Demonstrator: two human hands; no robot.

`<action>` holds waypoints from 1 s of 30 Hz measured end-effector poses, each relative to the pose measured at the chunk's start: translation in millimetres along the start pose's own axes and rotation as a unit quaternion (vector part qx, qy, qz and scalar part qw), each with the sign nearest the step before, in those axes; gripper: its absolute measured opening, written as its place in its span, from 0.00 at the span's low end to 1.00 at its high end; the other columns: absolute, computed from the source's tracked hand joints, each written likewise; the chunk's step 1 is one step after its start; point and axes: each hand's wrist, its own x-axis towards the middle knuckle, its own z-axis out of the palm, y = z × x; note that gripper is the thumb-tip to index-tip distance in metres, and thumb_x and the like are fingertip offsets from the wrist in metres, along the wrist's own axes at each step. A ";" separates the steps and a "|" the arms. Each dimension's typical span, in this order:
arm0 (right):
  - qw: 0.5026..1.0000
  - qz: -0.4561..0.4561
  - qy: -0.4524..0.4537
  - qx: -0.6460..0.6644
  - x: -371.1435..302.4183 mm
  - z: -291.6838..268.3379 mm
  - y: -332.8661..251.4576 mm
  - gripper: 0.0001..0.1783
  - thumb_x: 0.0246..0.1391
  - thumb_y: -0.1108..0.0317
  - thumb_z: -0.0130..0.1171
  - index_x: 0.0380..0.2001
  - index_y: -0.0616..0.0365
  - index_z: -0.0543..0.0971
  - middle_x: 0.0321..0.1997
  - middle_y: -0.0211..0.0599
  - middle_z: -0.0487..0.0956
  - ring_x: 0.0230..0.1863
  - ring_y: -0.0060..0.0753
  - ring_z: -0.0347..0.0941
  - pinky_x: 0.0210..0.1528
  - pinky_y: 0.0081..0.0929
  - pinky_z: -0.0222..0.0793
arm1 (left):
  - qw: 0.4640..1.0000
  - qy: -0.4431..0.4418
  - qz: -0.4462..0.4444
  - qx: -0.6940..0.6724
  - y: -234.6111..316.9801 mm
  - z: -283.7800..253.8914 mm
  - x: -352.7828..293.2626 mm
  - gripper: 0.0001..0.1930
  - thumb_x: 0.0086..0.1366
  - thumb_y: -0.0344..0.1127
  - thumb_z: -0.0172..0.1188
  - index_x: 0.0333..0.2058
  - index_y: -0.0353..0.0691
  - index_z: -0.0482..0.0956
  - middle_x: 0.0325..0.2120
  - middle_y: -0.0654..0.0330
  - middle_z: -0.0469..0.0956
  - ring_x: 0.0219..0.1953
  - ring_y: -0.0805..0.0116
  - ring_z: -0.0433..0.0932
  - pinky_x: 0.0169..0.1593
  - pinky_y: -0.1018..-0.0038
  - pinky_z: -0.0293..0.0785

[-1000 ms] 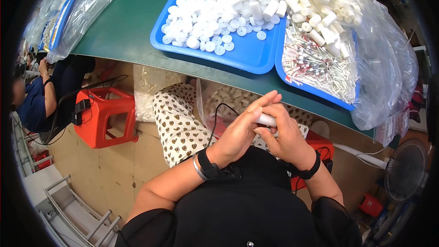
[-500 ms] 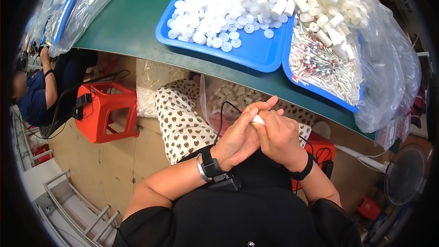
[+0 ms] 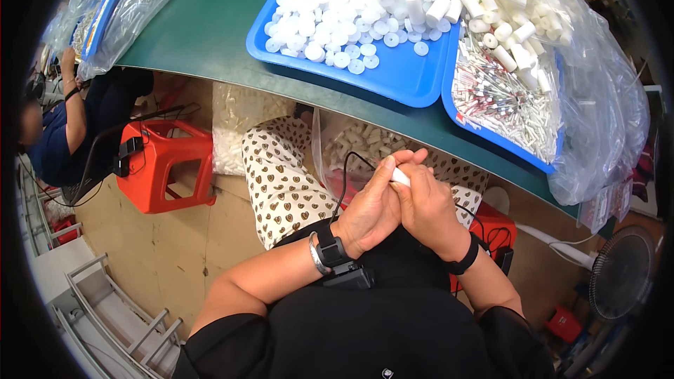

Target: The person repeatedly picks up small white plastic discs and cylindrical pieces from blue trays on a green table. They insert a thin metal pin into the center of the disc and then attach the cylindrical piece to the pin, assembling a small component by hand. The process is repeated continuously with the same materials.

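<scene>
a small white piece (image 3: 399, 177), mostly hidden, sits between the person's two hands, over the lap and in front of the table (image 3: 196, 24). it looks light, rather stiff and smooth, so it might slip or roll under loose fingertips; the sides of its body seem the surest place to pinch. the right hand (image 3: 434, 207) has its fingers curled narrowly around it. the left hand (image 3: 372, 216) sets its thumb near the upper end; how tightly its other fingers close cannot be told. beyond, a blue tray (image 3: 414, 77) bears white discs (image 3: 330, 21), and another beside it carries white cylinders (image 3: 504, 57).
</scene>
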 end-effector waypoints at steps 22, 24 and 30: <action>0.690 0.361 -0.175 0.603 10.3 -6.0 16.7 0.24 0.72 0.49 0.39 0.43 0.61 0.74 0.23 0.28 0.71 0.14 0.11 0.57 0.16 0.10 0.52 | 0.982 0.015 -0.039 0.185 36.6 -1.1 -2.1 0.36 0.76 0.60 0.31 0.69 0.36 0.51 0.67 0.53 0.59 0.35 0.73 0.75 0.50 0.66 0.76; 0.655 0.377 -0.179 0.630 9.4 -8.0 18.6 0.24 0.72 0.50 0.38 0.42 0.60 0.74 0.23 0.29 0.71 0.14 0.11 0.57 0.16 0.10 0.52 | 0.984 0.019 -0.058 0.169 35.2 -2.5 -0.6 0.35 0.75 0.60 0.31 0.68 0.37 0.54 0.66 0.52 0.60 0.34 0.72 0.76 0.50 0.64 0.77; 0.869 0.267 -0.140 0.393 -5.0 13.1 18.8 0.19 0.71 0.56 0.42 0.43 0.62 0.73 0.23 0.34 0.74 0.15 0.26 0.65 0.19 0.23 0.62 | 0.971 0.052 -0.055 0.225 12.5 -19.7 2.7 0.30 0.77 0.55 0.32 0.62 0.38 0.64 0.60 0.53 0.68 0.44 0.68 0.77 0.55 0.64 0.74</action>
